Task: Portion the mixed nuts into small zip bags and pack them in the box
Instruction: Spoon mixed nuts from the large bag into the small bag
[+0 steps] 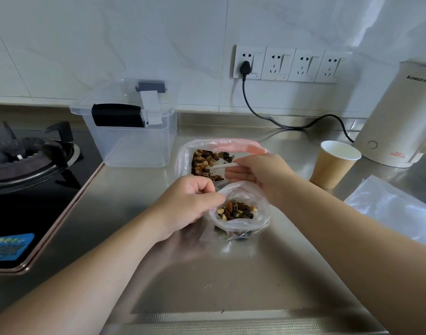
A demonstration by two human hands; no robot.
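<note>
Two bags of mixed nuts lie on the steel counter (243,274): the small zip bag (239,213), mouth open, nearest; the large bag (207,155) just behind. Left hand (185,204) pinches the small bag's rim. Right hand (260,175) curls round a white spoon (219,166), its bowl hidden among nuts. Clear box (129,131) stands behind-left, apart; paper cup (332,163) and kettle (398,114), partly cut off, right.

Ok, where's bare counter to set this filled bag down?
Free: the steel counter nearest you, between your forearms, and the strip between the stove edge and the left hand. Crowded: behind, the big nut bag and clear box; right, the paper cup and spare bags.
</note>
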